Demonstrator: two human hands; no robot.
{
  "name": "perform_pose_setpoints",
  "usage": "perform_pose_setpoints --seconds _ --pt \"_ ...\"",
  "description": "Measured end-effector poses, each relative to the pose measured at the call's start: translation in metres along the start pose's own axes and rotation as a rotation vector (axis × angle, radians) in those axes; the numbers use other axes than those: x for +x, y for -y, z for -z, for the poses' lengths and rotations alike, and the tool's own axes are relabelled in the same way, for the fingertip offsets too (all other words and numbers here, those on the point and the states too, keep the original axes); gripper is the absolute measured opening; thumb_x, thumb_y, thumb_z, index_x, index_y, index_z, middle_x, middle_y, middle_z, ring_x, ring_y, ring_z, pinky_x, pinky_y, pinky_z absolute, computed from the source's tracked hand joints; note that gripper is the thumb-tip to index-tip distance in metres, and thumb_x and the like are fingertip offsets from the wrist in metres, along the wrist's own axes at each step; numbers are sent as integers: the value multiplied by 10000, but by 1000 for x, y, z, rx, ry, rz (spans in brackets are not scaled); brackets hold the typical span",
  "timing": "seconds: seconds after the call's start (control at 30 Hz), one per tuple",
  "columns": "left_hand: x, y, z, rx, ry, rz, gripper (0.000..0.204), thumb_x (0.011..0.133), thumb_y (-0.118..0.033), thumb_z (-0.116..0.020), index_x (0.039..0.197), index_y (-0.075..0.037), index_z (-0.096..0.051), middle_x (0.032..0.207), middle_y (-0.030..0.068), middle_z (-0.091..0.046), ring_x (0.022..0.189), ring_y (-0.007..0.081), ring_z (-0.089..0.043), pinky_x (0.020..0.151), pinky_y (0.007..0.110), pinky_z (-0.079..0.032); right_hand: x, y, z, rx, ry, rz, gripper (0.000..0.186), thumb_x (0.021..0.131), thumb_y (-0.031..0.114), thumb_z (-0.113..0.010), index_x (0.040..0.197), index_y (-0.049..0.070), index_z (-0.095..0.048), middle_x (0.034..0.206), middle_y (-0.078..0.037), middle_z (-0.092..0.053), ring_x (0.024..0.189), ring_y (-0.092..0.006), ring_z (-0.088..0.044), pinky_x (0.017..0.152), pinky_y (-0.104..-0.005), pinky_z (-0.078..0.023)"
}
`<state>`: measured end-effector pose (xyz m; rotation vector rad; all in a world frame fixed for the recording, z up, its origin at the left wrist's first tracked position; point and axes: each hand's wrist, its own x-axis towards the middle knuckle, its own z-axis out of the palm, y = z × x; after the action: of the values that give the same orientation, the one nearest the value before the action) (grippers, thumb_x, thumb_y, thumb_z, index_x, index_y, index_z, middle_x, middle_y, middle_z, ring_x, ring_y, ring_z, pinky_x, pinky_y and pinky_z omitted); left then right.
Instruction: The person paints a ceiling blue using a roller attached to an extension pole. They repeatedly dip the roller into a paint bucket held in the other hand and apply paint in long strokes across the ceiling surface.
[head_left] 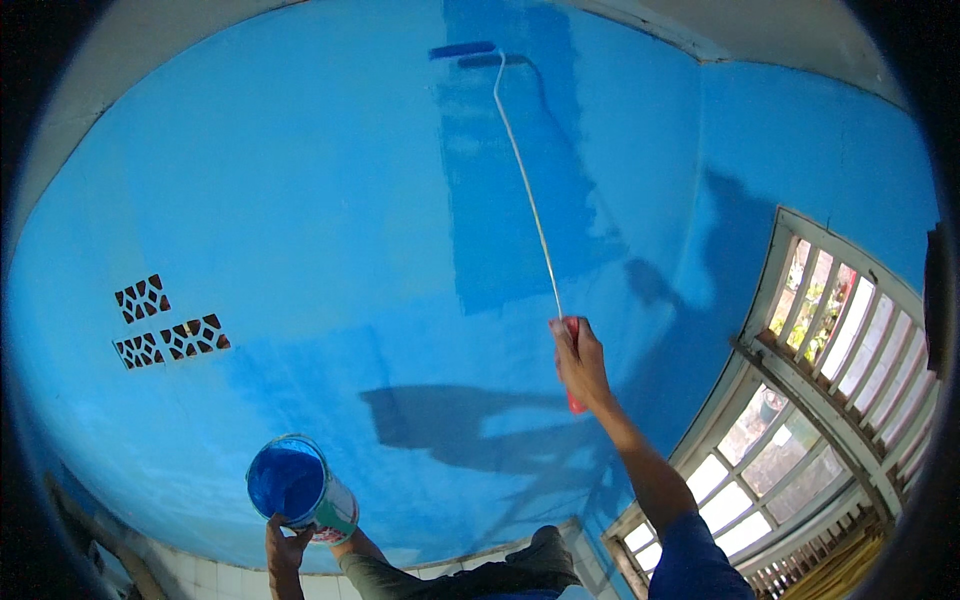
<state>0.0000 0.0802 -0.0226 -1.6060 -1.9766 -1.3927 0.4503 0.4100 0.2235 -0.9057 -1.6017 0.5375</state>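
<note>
Fingers [568, 345] of the right hand [583, 365] wrap the red handle [577, 399], roller head [462, 50] up by the dark patch [490, 220] on the wall [330, 180], contact unclear; looks like a coating pass, so next move probably calls for steady, even pressure. Left hand [286, 548] grips 1 tilted bucket [337, 510], blue paint [285, 485] inside.

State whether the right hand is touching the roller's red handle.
Touching. The head view shows the right hand closed around the red handle, whose lower end sticks out below the grip.
</note>
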Motion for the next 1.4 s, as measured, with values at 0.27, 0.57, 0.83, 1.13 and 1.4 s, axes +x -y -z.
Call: perform_pose_setpoints --seconds 0.27,0.57,0.83,1.13,1.4 --pt "-2 -15 13 55 -47 -105 660 590 -102 -800 1089 21 -386 897 173 -518 809 294 -557 661 376 -461 94 39 -24 18 -75 78 390 872 379 -467 877 -11 -473 708 -192 -569 675 -359 -581 591 -410 -435" --pt "-5 -17 13 -22 20 31 616 618 -53 -774 1081 39 -379 910 164 -499 828 255 -549 610 325 -480 142 53 -45 34 -110 135 396 876 399 -444 851 3 -452 657 -155 -527 597 -307 -536 521 -397 -413" --pt "3 -36 10 -178 55 63 589 639 47 -722 1099 10 -357 957 157 -474 876 258 -543 687 323 -510 107 21 -46 -35 -73 114 372 886 398 -432 838 29 -418 541 -49 -456 402 -137 -474 354 -296 -394" --pt "8 -46 10 -228 145 202 581 633 150 -661 1077 -18 -327 973 140 -451 877 237 -540 704 325 -514 28 -11 -43 -106 -100 117 349 887 364 -446 881 15 -435 591 -129 -519 471 -230 -529 452 -348 -421" --pt "13 -62 12 -144 103 122 540 650 119 -669 1056 -8 -336 985 138 -449 855 222 -545 682 305 -518 -54 -41 -46 -43 26 -101 305 883 302 -465 940 5 -431 759 -205 -591 756 -394 -585 593 -434 -461"
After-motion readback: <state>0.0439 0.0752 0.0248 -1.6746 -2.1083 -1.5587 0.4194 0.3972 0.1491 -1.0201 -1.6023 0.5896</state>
